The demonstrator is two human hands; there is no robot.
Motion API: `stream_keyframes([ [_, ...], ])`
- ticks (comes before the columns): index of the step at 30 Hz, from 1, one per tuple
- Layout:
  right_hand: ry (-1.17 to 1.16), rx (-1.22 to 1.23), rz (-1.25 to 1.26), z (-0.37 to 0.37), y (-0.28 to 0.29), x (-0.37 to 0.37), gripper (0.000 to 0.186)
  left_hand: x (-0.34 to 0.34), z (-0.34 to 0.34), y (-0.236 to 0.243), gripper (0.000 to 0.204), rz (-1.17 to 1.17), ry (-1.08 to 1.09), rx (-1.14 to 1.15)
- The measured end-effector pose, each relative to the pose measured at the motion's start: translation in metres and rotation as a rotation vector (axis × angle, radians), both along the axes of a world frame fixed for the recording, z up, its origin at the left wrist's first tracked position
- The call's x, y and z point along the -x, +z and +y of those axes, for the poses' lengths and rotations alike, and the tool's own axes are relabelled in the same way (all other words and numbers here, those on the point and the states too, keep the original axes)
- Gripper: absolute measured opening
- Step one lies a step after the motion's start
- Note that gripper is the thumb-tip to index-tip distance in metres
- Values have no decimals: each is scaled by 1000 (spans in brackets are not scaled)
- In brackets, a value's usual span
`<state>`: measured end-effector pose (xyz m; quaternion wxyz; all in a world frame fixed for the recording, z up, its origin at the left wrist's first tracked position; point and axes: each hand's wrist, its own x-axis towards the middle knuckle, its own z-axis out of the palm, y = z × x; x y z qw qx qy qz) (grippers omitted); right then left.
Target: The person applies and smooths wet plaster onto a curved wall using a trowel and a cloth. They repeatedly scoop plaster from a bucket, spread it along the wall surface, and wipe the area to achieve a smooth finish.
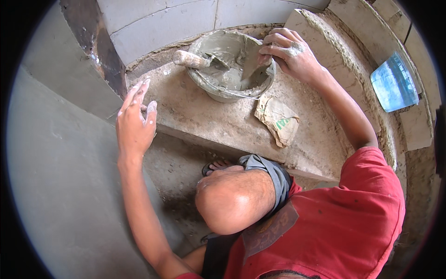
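A bucket [217,94] of wet grey mortar [230,76] stands on the rough ledge. A trowel [191,59] rests across its left rim, with its blade in the mortar. My right hand [290,51] is over the bucket's right rim, fingers bent and smeared with mortar. It pinches a thin, flat scraper-like piece [252,66] that slants down into the mortar; its exact kind is unclear. To the left of the bucket, my left hand [135,122] is raised, fingers stretched out and holding nothing, near the edge of the grey plastered surface.
A crumpled paper scrap [278,120] lies on the ledge [200,118] in front of the bucket. A blue translucent container [395,83] sits on the stepped blocks at right. Smooth grey plaster [60,172] fills the left side. Pale tiles [167,28] line the wall behind. My bent knee [232,204] is below the ledge.
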<state>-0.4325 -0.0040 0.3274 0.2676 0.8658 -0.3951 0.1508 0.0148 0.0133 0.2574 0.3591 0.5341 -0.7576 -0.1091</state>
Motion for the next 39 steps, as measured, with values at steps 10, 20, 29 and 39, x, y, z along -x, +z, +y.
stream_keyframes([
  [10,-228,-29,42,5,-21,-2,47,-1,1,1,52,-8,10,-80],
  [20,-485,-1093,-1727,90,-69,52,55,-21,-16,-32,61,375,-57,-447],
  [29,-789,-822,-12,136,-161,-13,105,-18,-5,-31,64,6,-155,-471],
  [39,-614,-598,-506,155,-74,-41,28,-14,13,-32,69,-178,-150,-598],
])
